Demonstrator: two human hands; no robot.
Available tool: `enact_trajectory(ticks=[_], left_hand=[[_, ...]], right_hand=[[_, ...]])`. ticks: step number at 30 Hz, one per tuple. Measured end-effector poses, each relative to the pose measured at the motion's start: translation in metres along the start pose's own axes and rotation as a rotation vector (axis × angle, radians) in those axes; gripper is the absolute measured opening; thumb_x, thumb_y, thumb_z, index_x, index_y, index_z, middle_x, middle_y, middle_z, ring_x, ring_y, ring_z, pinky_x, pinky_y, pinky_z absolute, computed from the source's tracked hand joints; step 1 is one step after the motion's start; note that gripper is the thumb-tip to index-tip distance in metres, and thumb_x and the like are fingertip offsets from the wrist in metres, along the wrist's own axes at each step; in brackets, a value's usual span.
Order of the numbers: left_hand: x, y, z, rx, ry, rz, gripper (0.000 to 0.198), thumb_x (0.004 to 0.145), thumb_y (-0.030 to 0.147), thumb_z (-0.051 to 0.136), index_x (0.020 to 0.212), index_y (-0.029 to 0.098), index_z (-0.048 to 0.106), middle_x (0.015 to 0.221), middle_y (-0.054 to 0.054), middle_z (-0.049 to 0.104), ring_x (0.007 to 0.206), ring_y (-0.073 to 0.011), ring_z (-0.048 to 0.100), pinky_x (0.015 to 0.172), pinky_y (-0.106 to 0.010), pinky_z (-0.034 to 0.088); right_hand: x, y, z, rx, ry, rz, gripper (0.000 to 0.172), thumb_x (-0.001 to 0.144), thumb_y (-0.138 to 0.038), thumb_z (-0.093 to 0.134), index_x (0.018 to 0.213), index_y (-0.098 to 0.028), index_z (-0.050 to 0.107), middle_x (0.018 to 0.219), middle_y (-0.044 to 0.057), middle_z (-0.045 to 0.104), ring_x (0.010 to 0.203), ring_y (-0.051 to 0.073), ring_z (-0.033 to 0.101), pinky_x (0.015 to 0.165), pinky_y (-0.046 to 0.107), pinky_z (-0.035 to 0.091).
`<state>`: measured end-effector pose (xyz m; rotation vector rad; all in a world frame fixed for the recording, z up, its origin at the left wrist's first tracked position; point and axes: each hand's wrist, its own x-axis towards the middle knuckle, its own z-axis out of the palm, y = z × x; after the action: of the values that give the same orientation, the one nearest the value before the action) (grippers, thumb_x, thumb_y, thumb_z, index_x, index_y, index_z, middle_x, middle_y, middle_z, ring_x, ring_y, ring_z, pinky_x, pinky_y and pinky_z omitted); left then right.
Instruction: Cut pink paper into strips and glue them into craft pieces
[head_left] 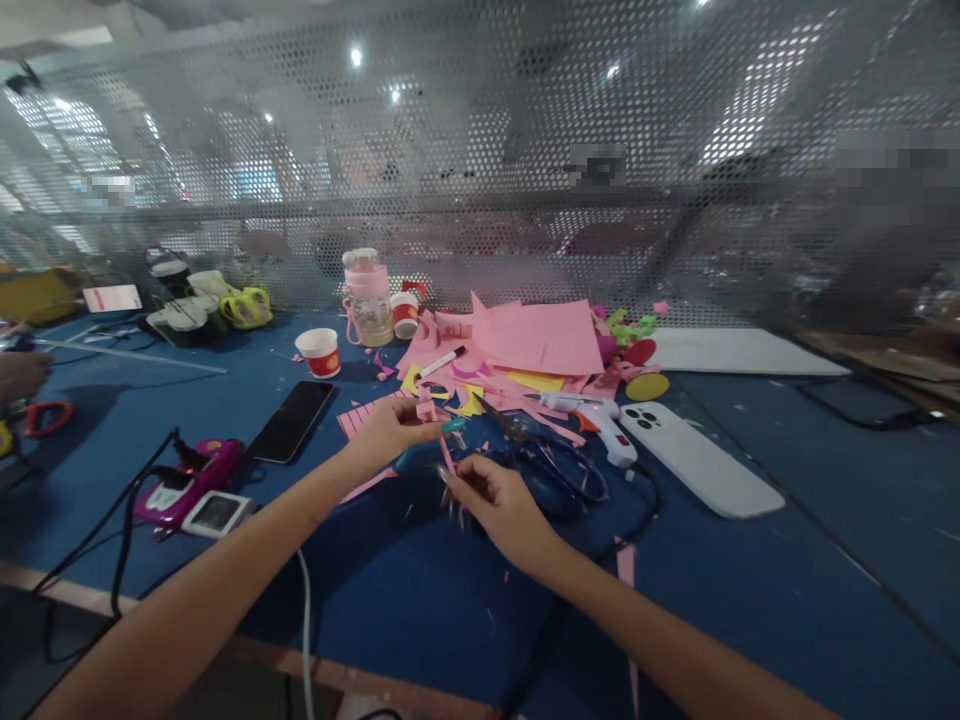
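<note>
My left hand [394, 430] pinches a small folded piece of pink paper [426, 406] above the middle of the blue table. From that piece a narrow pink strip [445, 452] runs down to my right hand [491, 500], whose fingers are closed on its lower end. Behind my hands lies a heap of pink paper [540, 335] with yellow scraps and a marker [441, 362]. Blue-handled scissors [574, 470] rest just right of my right hand, beside a white glue gun [600, 420]. Striped pink paper [367, 412] is partly hidden behind my left hand.
A white phone [701, 460] lies to the right, a black phone [292, 422] to the left. Near the left front are a purple power strip [199, 480] and cables. Paper cups [321, 354] and a pink-topped bottle [367, 300] stand behind. Another person's hand [22, 378] shows far left.
</note>
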<state>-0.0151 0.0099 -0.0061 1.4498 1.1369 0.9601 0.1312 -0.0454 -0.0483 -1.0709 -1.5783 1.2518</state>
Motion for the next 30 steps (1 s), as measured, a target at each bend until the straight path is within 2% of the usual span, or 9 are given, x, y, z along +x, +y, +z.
enact_trajectory(ticks=[6,12,18,21,25,27,30], left_hand=[[-0.003,0.006,0.008,-0.139,0.071,0.004,0.023,0.046,0.015,0.074,0.067,0.013,0.066,0.06,0.001,0.063,0.054,-0.0073,0.053,0.049,-0.017,0.04],[-0.003,-0.003,0.014,-0.309,0.128,-0.036,0.036,0.042,0.018,0.076,0.075,0.013,0.063,0.049,0.006,0.056,0.042,-0.0046,0.046,0.037,-0.016,0.03],[-0.005,-0.005,0.018,-0.454,0.256,-0.05,0.035,0.039,0.017,0.077,0.067,0.014,0.056,0.048,0.007,0.054,0.038,-0.0027,0.044,0.034,-0.014,0.027],[-0.007,-0.002,0.02,-0.426,0.205,-0.044,0.035,0.041,0.019,0.077,0.069,0.013,0.057,0.049,0.007,0.056,0.038,-0.0026,0.044,0.034,-0.014,0.028],[-0.011,0.0,0.021,-0.36,0.101,-0.057,0.038,0.04,0.017,0.077,0.074,0.012,0.06,0.059,0.003,0.062,0.05,-0.0071,0.055,0.047,-0.017,0.042],[-0.012,0.0,0.02,-0.331,0.093,-0.038,0.038,0.04,0.017,0.077,0.073,0.011,0.061,0.063,0.001,0.063,0.058,-0.0106,0.059,0.057,-0.022,0.047],[-0.012,0.0,0.019,-0.243,0.135,0.01,0.04,0.041,0.017,0.077,0.077,0.011,0.06,0.068,-0.001,0.064,0.063,-0.0127,0.06,0.062,-0.025,0.048]], right_hand=[[0.0,0.0,0.0,0.015,0.015,0.0,0.033,0.075,-0.049,0.049,0.063,-0.018,0.049,0.055,-0.003,0.051,0.043,0.008,0.045,0.043,0.021,0.036],[0.001,0.001,0.0,-0.004,0.052,-0.022,0.033,0.074,-0.049,0.049,0.062,-0.018,0.049,0.054,-0.003,0.051,0.045,0.008,0.045,0.045,0.021,0.037],[0.001,0.001,0.001,0.052,0.033,0.011,0.032,0.075,-0.049,0.049,0.062,-0.019,0.048,0.054,-0.003,0.051,0.045,0.008,0.046,0.046,0.021,0.038],[0.001,0.002,0.001,0.029,0.043,-0.001,0.031,0.075,-0.047,0.048,0.063,-0.019,0.047,0.054,-0.003,0.051,0.046,0.009,0.046,0.045,0.022,0.037],[0.0,0.0,0.0,-0.068,0.075,-0.042,0.027,0.077,-0.042,0.047,0.064,-0.019,0.049,0.056,-0.002,0.051,0.048,0.01,0.046,0.047,0.023,0.036],[0.0,-0.001,0.0,-0.118,0.089,-0.058,0.026,0.077,-0.04,0.047,0.063,-0.019,0.049,0.056,-0.001,0.05,0.049,0.011,0.047,0.047,0.023,0.036],[0.0,-0.002,0.0,-0.165,0.099,-0.057,0.024,0.078,-0.038,0.045,0.063,-0.019,0.049,0.056,-0.001,0.051,0.048,0.012,0.048,0.046,0.024,0.036]])
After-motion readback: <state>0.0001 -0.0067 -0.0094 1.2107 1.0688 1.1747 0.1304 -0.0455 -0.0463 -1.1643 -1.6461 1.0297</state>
